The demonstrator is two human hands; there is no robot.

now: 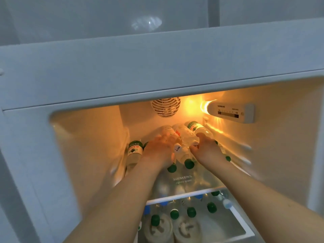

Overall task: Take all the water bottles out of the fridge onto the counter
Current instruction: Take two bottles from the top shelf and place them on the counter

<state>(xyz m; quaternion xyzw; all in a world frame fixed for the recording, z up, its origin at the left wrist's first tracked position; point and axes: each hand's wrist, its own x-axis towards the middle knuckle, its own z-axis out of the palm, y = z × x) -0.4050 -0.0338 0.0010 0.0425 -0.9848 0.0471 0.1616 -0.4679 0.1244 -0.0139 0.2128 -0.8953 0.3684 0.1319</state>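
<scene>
Several clear water bottles lie on their sides on the fridge's top glass shelf (182, 178), green caps toward me. My left hand (157, 149) reaches in and curls its fingers over a red-labelled bottle (169, 131) in the pile. My right hand (205, 148) curls round a green-labelled bottle (196, 128) at the right of the pile. Between the hands lie two more bottles (183, 155) with green caps. Another green-labelled bottle (134, 151) lies against the left wall. The shelf below holds several upright bottles (191, 212) with green and blue caps.
A round fan grille (165, 106) sits on the back wall, with a lit control panel (231, 112) at the upper right. The fridge's top frame (157, 71) overhangs the opening. Two white round containers (157, 228) stand at the front of the lower shelf.
</scene>
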